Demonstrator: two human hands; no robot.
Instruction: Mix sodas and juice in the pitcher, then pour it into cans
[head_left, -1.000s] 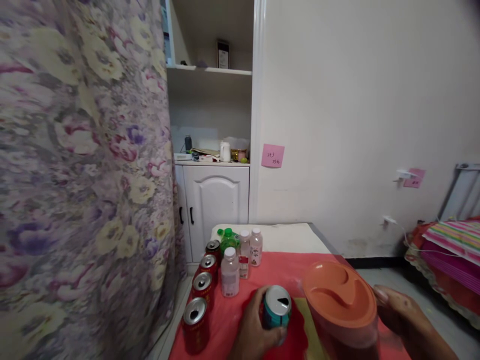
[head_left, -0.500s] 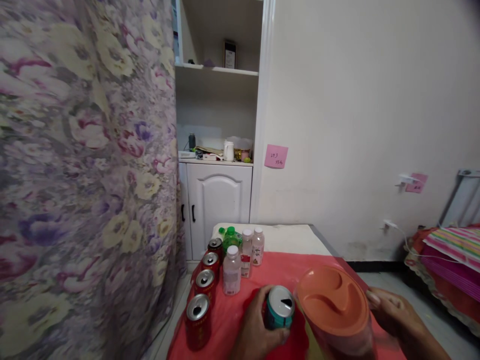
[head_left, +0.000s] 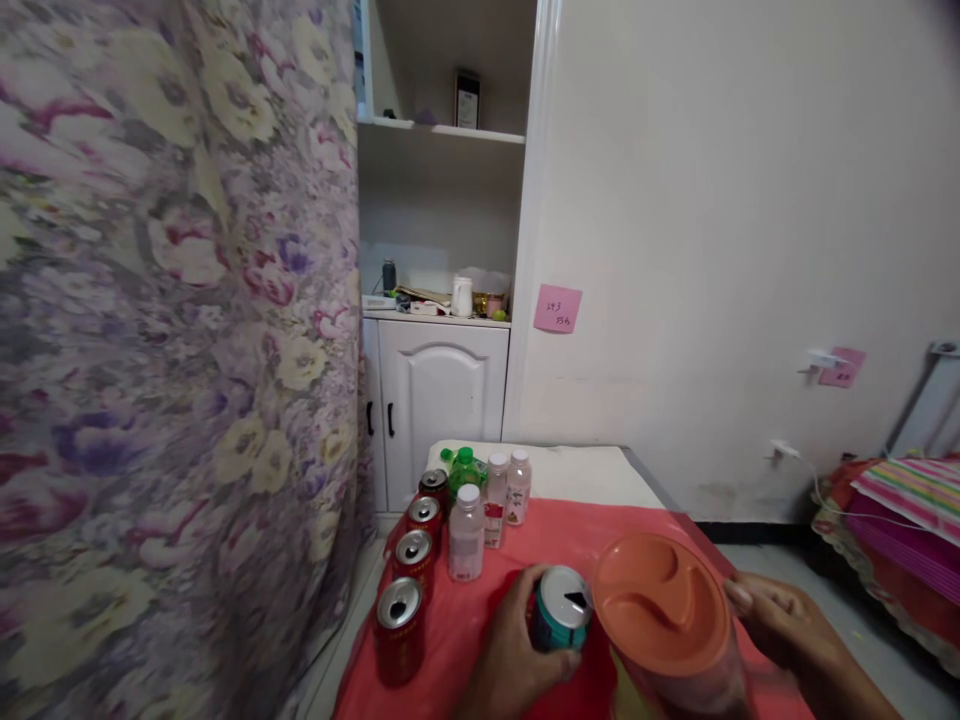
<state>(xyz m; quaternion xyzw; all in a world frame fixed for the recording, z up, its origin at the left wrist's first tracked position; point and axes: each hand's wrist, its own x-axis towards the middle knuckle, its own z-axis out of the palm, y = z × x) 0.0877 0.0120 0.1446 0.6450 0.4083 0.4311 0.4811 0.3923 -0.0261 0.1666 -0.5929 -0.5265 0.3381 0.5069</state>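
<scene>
My left hand [head_left: 514,645] is wrapped round a teal drink can [head_left: 561,612], held upright, its silver top showing an opened mouth. Just right of the can stands a pitcher with an orange lid [head_left: 660,605]; its lower part runs out of the frame. At the pitcher's right side, my right hand [head_left: 787,620] is closed with fingers curled, seemingly on the handle, which is hidden. Left of my left hand, several red cans [head_left: 400,640] form a row along the table's left edge. Beside them are clear bottles with white caps [head_left: 466,540] and a green bottle [head_left: 465,470].
A red cloth [head_left: 570,530] covers most of the table, with a pale strip [head_left: 577,468] at the far end. Floral curtain [head_left: 187,350] hangs at left. Behind are a white cabinet [head_left: 442,400] and wall [head_left: 712,200]. A bed [head_left: 900,530] stands at right.
The view has shifted slightly, so the background sits a little further right. The pitcher has moved slightly left towards the teal can. Both hands keep their hold.
</scene>
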